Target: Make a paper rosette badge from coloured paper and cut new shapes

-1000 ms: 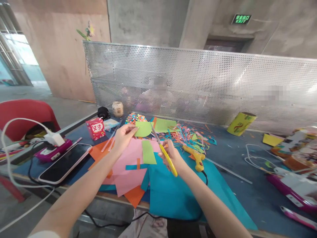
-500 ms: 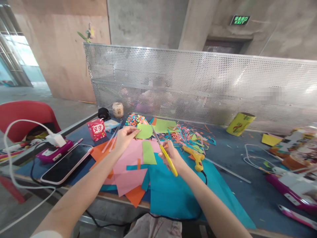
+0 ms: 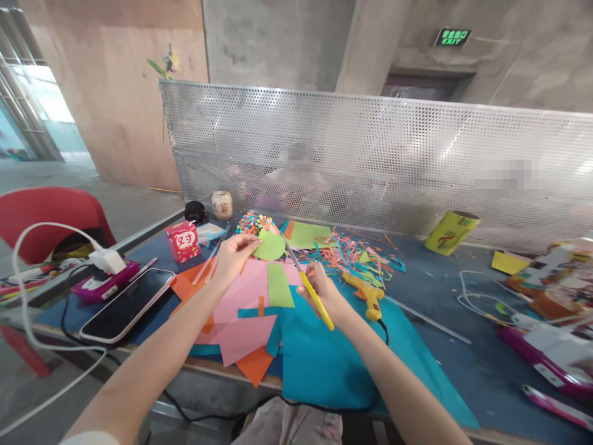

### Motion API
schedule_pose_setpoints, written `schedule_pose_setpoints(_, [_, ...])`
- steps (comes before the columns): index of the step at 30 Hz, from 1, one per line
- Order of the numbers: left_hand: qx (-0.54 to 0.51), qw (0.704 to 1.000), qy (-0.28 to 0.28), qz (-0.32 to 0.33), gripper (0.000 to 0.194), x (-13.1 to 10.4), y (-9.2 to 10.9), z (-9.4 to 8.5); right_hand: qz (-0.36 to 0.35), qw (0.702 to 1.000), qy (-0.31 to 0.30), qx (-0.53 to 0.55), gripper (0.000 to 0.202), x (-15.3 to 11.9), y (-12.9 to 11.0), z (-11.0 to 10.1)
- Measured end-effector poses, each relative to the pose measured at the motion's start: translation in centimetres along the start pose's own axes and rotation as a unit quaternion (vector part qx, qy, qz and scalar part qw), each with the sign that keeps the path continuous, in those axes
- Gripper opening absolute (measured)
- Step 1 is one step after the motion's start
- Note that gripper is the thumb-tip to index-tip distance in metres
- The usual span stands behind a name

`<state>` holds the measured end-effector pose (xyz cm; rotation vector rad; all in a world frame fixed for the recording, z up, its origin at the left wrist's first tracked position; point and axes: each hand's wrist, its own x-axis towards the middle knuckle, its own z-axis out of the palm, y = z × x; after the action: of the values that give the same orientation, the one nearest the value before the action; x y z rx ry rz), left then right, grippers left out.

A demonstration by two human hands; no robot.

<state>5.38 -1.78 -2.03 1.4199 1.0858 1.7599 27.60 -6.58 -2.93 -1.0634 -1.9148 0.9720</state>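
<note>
From where I stand, the left hand [image 3: 238, 250] has its thumb and fingertips pinched together on a light green, round-edged piece of thin sheet [image 3: 272, 246], raised over the middle of the dark blue table [image 3: 417, 287], towards its far edge. The right hand [image 3: 320, 289] has its fingers curled around the yellow handles of a pair of metal-bladed scissors [image 3: 317, 303]; the blades point to the far edge, right beside the green piece, and I can't tell whether they touch it.

Below the hands, a light green four-sided strip [image 3: 280, 287] lies partly over pink flat sheets [image 3: 238, 290]. A large teal sheet [image 3: 328, 364] spreads to the table's near edge, and a yellow glue gun [image 3: 369, 298] lies just right of the right hand. Towards the far edge sits a tangled heap of multicoloured thin scraps [image 3: 347, 250]. Near the left edge stands a red printed box [image 3: 182, 242].
</note>
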Motion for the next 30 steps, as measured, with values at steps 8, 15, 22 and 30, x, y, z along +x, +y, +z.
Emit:
schedule_pose_setpoints(8, [0.001, 1.000, 0.025, 0.008, 0.033, 0.6, -0.4, -0.3, 0.021, 1.000, 0.003, -0.016, 0.038, 0.1, 0.1, -0.1])
schedule_pose_setpoints(15, [-0.002, 1.000, -0.017, -0.005, 0.031, 0.4, -0.2, -0.3, 0.020, 0.999, -0.024, -0.008, 0.043, -0.1, -0.5, -0.4])
schedule_pose_setpoints(22, [0.007, 1.000, -0.002, -0.010, 0.035, 0.7, -0.5, -0.5, 0.021, 1.000, -0.005, -0.014, 0.040, -0.2, -0.4, -0.4])
schedule_pose_setpoints(30, [0.020, 1.000, -0.004, 0.001, 0.031, 0.7, -0.5, -0.6, 0.007, 0.999, -0.038, -0.028, 0.040, -0.3, -0.9, -0.8])
